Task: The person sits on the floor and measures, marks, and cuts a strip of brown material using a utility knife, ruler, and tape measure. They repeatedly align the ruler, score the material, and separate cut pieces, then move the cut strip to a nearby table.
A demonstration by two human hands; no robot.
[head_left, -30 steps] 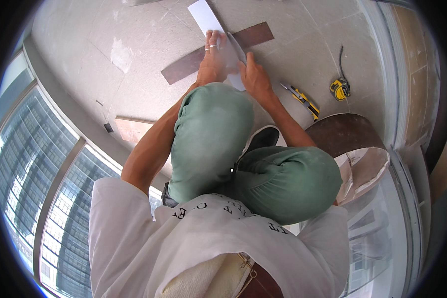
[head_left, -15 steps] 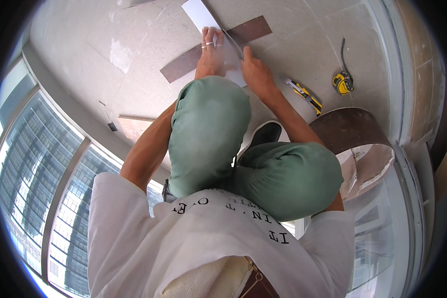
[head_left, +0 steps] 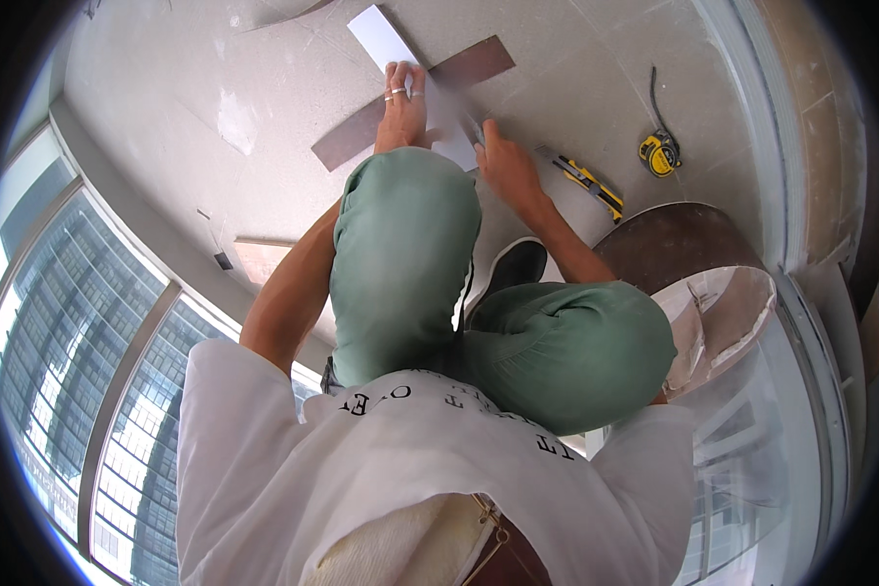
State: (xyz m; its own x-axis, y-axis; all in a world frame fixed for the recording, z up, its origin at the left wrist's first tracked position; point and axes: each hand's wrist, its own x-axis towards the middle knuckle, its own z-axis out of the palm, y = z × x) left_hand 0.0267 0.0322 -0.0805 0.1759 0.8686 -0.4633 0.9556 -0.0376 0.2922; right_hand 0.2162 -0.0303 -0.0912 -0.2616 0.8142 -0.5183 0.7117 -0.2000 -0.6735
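My left hand [head_left: 400, 109] lies on a white strip [head_left: 383, 39], its fingers stretched out and pressing on it. Beneath that strip, a dark brown strip [head_left: 477, 62] crosses at an angle on the floor. My right hand [head_left: 508, 164] is closed at the white strip's right edge. A slim tool [head_left: 477, 129] pokes out of its fist toward the strip; motion blur hides its kind. Near my right wrist, a yellow and black utility knife [head_left: 588, 186] lies on the floor.
Farther right lies a yellow and black tape measure [head_left: 659, 154] with a dark strap. A curved brown sheet [head_left: 689, 239] stands by my right knee. A flat board [head_left: 264, 258] rests left of my left forearm. Windows [head_left: 68, 322] line the left side; a track [head_left: 767, 146] runs along the right.
My right hand has drawn back toward me along the white strip's edge with the slim tool. My left hand stays on the strip. The whole view has shifted slightly.
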